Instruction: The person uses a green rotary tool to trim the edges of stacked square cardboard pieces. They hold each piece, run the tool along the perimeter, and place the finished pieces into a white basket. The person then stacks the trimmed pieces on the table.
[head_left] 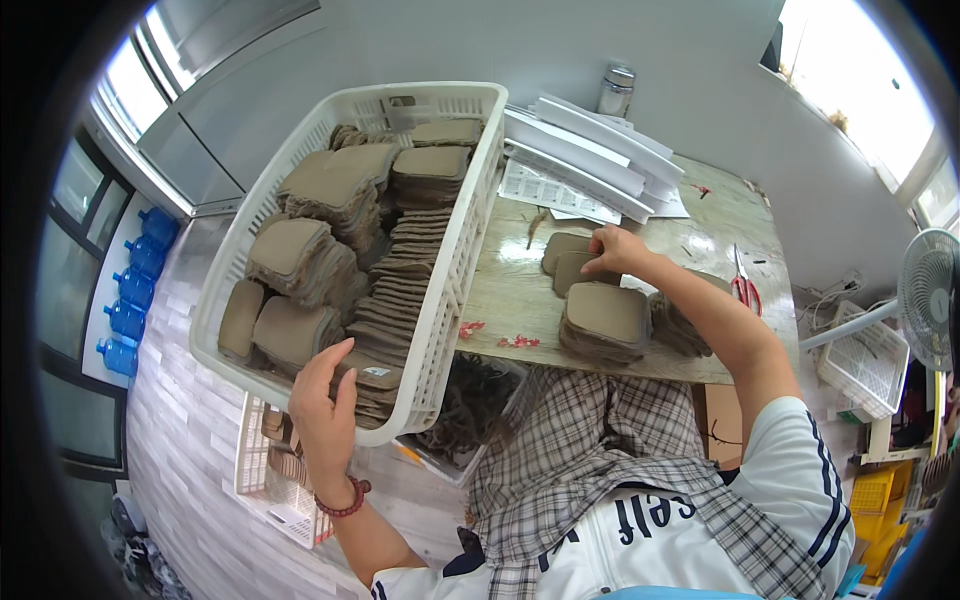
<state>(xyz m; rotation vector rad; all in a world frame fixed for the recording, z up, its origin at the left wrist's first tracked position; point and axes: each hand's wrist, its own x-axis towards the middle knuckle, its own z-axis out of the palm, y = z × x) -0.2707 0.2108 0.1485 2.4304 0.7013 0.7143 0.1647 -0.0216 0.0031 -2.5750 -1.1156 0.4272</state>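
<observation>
My left hand (325, 398) is at the near end of a white plastic basket (452, 250), its fingers apart beside stacks of flat brown pads (293, 333) with rounded corners. It grips nothing that I can see. On the table, my right hand (618, 252) has its fingers curled down onto the edge of a brown pad (574, 270), which overlaps another one. Nearer to me stands a thick stack of the same pads (605, 315). A further stack (678, 325) lies partly under my right forearm.
White papers and folders (590, 160) lie at the back of the table (720, 215), before a metal-lidded jar (616, 90). Red-handled scissors (744, 285) are on the right. A fan (925, 300) stands further right. Below the basket is a bin of dark scraps (465, 400).
</observation>
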